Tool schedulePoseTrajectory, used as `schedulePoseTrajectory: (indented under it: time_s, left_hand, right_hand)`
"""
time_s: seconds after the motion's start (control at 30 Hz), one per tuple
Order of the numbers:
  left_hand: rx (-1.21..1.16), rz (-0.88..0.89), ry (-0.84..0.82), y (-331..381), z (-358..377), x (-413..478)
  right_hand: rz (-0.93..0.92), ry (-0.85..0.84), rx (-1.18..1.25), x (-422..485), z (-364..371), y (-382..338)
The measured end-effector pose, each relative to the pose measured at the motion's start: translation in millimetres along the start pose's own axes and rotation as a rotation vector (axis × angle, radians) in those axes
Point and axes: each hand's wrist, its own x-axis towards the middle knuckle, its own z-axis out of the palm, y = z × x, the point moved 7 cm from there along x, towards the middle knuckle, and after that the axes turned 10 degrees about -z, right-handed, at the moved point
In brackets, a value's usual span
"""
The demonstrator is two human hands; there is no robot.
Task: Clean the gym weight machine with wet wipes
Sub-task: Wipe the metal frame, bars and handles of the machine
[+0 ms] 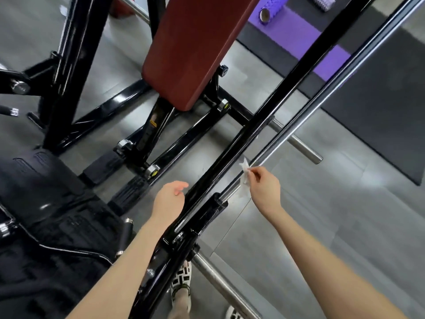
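Observation:
A black weight machine frame bar (pixel 271 104) runs diagonally from lower left to upper right, with a chrome guide rod (pixel 322 93) alongside it. My right hand (pixel 264 185) pinches a crumpled white wet wipe (pixel 244 178) against the lower part of the chrome rod. My left hand (pixel 169 199) hovers just left of the black bar with loosely curled fingers, holding nothing. The machine's dark red padded bench (pixel 190 49) stands above centre.
Black base struts and footplates (pixel 128 192) spread over the grey floor. A chrome peg (pixel 299 143) sticks out to the right. A purple mat (pixel 299 40) with foam rollers (pixel 271 8) lies at the top right. My patterned shoes (pixel 181 279) stand below the bar.

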Motion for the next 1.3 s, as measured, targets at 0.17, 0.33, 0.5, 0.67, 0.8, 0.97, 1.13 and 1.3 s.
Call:
schedulePoseTrajectory:
  time_s: [0.17,0.33,0.5,0.67,0.8,0.97,1.13,1.3]
  left_hand:
    - [-0.048,0.021,0.055,44.2,9.5,32.7]
    - [-0.108,0.065,0.042,106.0,42.3,60.6]
    - [-0.134,0.15,0.095,194.3,93.5,73.5]
    - [-0.192,0.129,0.209,262.3,141.5,93.1]
    - [-0.122,0.144,0.291,315.8,171.4,101.3]
    - [-0.065,0.208,0.303,371.0,177.3,103.7]
    - [-0.035,0.24,0.32,412.4,170.3,98.9]
    - [-0.028,0.223,0.287,428.5,166.4,97.6]
  right_hand:
    - [-0.199,0.142,-0.121,76.1,-41.7,-6.2]
    - [-0.583,0.237,-0.595,167.1,-93.1,-12.7]
    - [-0.848,0.066,-0.815,242.8,-111.6,10.3]
    - [-1.163,-0.181,-0.97,272.4,-104.0,40.0]
    - [-1.27,-0.142,-0.943,306.2,-154.0,48.2]
    - [-1.068,0.196,-0.846,378.1,-255.9,25.7]
    - [-1.211,0.013,-0.828,338.9,-208.7,32.6]
    - [-1.287,-0.033,-0.897,348.2,-235.4,25.1]
